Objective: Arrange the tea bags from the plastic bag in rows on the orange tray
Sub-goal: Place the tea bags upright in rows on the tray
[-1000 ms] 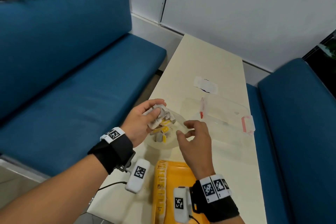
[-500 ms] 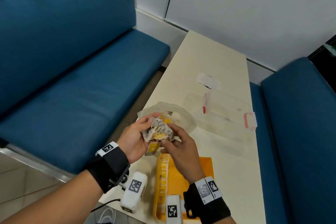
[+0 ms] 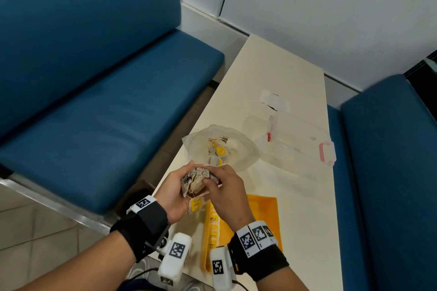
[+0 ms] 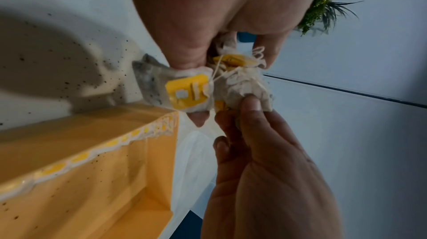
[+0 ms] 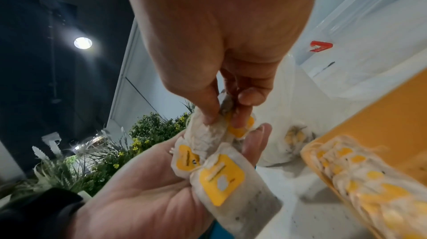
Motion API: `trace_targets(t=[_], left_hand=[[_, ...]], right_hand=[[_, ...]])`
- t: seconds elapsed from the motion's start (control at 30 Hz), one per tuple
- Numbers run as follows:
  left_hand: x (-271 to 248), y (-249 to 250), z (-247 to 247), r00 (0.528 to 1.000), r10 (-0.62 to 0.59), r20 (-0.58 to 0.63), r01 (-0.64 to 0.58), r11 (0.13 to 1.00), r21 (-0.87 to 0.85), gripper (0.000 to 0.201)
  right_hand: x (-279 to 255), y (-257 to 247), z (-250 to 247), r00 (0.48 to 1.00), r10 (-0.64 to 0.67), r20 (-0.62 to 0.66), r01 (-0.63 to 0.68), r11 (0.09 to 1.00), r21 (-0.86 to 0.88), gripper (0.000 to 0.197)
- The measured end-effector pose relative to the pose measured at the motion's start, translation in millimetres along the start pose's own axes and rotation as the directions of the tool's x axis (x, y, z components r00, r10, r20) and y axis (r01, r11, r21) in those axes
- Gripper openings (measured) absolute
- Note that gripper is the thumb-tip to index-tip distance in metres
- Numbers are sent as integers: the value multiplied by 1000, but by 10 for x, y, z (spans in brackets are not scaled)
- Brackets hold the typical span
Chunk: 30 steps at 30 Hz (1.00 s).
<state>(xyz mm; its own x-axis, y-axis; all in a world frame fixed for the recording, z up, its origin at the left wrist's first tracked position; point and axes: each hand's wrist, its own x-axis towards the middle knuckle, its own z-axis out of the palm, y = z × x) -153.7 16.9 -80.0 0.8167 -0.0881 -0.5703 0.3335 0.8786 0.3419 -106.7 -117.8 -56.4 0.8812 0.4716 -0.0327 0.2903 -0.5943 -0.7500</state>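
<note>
My left hand (image 3: 176,188) cups a bunch of tea bags (image 3: 195,181) with yellow tags, held above the near end of the orange tray (image 3: 262,210). My right hand (image 3: 222,184) pinches one tea bag (image 5: 217,129) at the top of that bunch between thumb and fingers. In the left wrist view the tea bags (image 4: 196,91) hang from tangled strings between both hands. A row of tea bags (image 3: 212,227) lies along the tray's left edge. The crumpled plastic bag (image 3: 222,146) sits on the table beyond the hands, with more tea bags inside.
A clear plastic container (image 3: 300,144) with pink clips lies to the right of the bag on the cream table (image 3: 272,73). A white label (image 3: 274,100) lies farther back. Blue sofas flank the table on both sides. Tea dust speckles the tabletop by the tray.
My left hand has lifted the bunch of tea bags out of the plastic bag and drawn it back over the tray. My right hand came in and took hold of a bag in the bunch.
</note>
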Motion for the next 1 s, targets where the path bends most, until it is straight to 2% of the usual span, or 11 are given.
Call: trace_targets(t=[0.1, 0.2, 0.3, 0.43, 0.6, 0.73, 0.87, 1.0], left_hand=[[5, -11, -65, 1000, -7, 8, 7, 1000, -13, 36], [4, -38, -93, 1000, -14, 21, 14, 1000, -24, 27], [22, -60, -112, 1000, -21, 15, 21, 1000, -2, 31], [69, -37, -151, 999, -37, -32, 37, 999, -19, 21], [152, -39, -111, 999, 0, -52, -6, 995, -99, 24], [209, -62, -101, 998, 20, -66, -28, 993, -112, 25], [230, -87, -80, 998, 28, -55, -34, 992, -124, 28], [248, -80, -110, 994, 78, -80, -88, 989, -122, 19]], right_hand=[[-26, 25, 79, 1000, 29, -5, -29, 997, 66, 34], [-66, 67, 133, 1000, 24, 1, -24, 1000, 9, 34], [-89, 99, 151, 1000, 10, 6, -10, 1000, 19, 37], [-153, 118, 103, 987, 161, 3, -160, 978, 132, 55], [-255, 194, 105, 962, 271, 24, -267, 923, 279, 44], [-228, 258, 179, 949, 305, 84, -315, 887, 339, 50], [-183, 273, 248, 945, 304, 120, -327, 884, 334, 48], [-182, 222, 239, 940, 316, 127, -340, 887, 311, 42]])
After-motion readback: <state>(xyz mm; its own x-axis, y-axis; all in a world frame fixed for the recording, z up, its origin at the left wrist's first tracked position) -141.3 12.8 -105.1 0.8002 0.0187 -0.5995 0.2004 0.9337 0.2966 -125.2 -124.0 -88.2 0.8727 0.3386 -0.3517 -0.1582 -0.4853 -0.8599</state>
